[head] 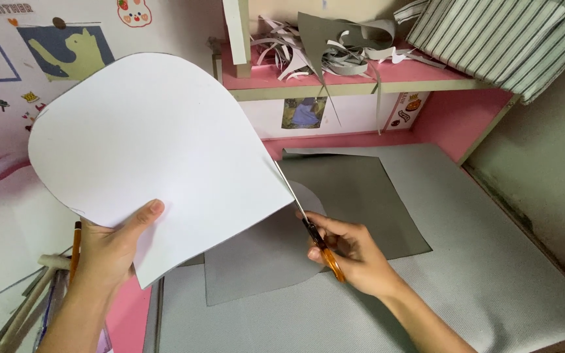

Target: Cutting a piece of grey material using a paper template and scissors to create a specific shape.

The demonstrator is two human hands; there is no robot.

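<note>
Right now the right hand [354, 252] is closed around the orange handles of a pair of scissors [308, 225], fingers through or over the loops, and the thin blades run up and to the left from that grip, their long axis slanting from the handles toward the straight right edge of the white sheet [152, 157]. The blades lie right along that edge, touching or just meeting it near its lower end; whether they are parted or shut cannot be told, since they show only as one thin line. The left hand [116, 245] is clamped on the sheet's bottom edge, thumb on top and fingers hidden beneath, holding the sheet lifted and tilted above the desk. So the sheet lies up and to the left of the scissor hand, rounded at its top and left, straight along the side the blades follow, and the left hand is the nearer one to its body. Beneath both hands lie a rounded grey piece [256, 261] and a darker grey sheet [361, 196] on a pale grey mat [479, 261]. Beyond, a pink shelf [335, 78] carries a heap of paper offcuts [335, 46], with striped fabric [492, 39] at the right.
</note>
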